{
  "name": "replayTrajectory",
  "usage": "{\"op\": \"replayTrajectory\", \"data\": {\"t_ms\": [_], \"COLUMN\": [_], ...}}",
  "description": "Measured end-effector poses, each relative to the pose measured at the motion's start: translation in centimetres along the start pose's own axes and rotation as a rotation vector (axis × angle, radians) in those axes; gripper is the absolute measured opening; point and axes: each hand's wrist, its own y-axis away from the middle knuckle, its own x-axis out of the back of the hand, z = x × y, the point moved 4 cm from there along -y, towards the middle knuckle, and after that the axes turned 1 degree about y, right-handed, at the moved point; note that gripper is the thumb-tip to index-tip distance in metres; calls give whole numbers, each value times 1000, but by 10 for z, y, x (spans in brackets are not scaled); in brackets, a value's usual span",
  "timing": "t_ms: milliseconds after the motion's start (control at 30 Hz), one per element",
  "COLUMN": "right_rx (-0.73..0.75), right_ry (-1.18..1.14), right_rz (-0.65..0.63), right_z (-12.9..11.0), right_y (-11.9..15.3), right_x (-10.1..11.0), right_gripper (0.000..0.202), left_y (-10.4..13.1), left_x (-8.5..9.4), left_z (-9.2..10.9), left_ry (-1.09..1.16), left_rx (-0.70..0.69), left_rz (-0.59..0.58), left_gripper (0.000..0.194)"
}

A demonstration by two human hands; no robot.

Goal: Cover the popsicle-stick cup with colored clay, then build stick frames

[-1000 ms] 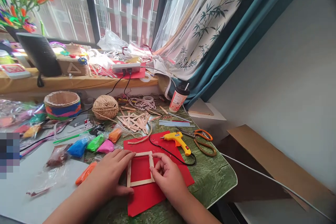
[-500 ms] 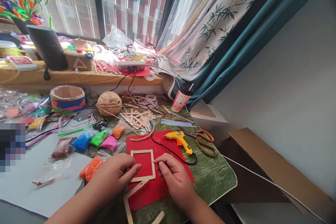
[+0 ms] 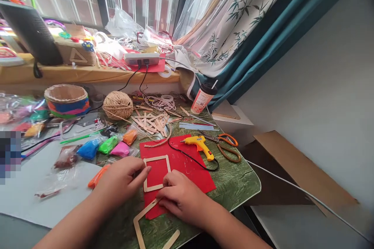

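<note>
A square frame of wooden craft sticks [image 3: 156,158] lies on a red sheet [image 3: 187,171]. My left hand [image 3: 124,175] is at the frame's left side, thumb and index finger nearly together; whether they grip it is unclear. With its fingertips pinched, my right hand [image 3: 178,194] is on the frame's lower right corner and the upper end of an angled stick piece [image 3: 143,212]. That angled piece reaches down past the sheet's lower left edge. A loose craft stick [image 3: 172,239] lies near the table's front edge. The yellow glue gun [image 3: 201,146] rests at the sheet's upper right.
Orange-handled scissors [image 3: 228,140] lie right of the glue gun. Behind the sheet are a pile of sticks [image 3: 152,122], a twine ball [image 3: 118,105] and a paper cup [image 3: 201,99]. Bagged colored clay [image 3: 89,148] is at the left, and a power strip [image 3: 142,58] sits on the sill.
My right hand has moved down and left from the frame's right side to its lower right corner. The frame and angled piece now sit closer to the left, and the view has shifted slightly.
</note>
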Motion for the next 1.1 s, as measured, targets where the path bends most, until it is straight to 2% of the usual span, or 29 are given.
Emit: {"op": "replayTrajectory", "data": {"t_ms": [67, 100, 133, 300, 400, 433, 533, 667, 767, 900, 1100], "right_rx": [9, 15, 17, -36, -89, -93, -116, -132, -94, -96, -110], "right_ry": [22, 44, 78, 236, 197, 165, 53, 14, 37, 106, 181], "right_rz": [-36, -56, -73, -105, -104, -110, -140, -167, -197, -277, -332], "right_z": [0, -1, -1, 6, 12, 12, 12, 7, 2, 0, -5], "right_y": [-4, -5, -6, -10, -10, -9, -8, -9, -13, -16, -13], "right_x": [-2, -2, -1, 14, 23, 25, 28, 28, 28, 29, 29], "right_gripper": [6, 7, 8, 8, 2, 5, 20, 8, 8, 6, 12], "left_y": [0, 0, 1, -2, -3, -3, -2, -2, -3, -2, -1], "left_x": [-6, -9, -12, -13, -6, -5, -6, -12, -12, -11, -8], "left_z": [4, 6, 5, -12, -17, -16, -9, -5, -5, 1, 5], "left_ry": [-47, -81, -125, -347, -386, -374, -307, -299, -325, -357, -322], "left_rx": [-158, -218, -248, -135, -102, -113, -170, -192, -162, -148, -152], "left_rz": [-32, -45, -47, 86, 173, 180, 112, -1, -66, -187, -215], "left_gripper": [20, 15, 17, 23, 25, 25, 26, 17, 10, 14, 9]}}
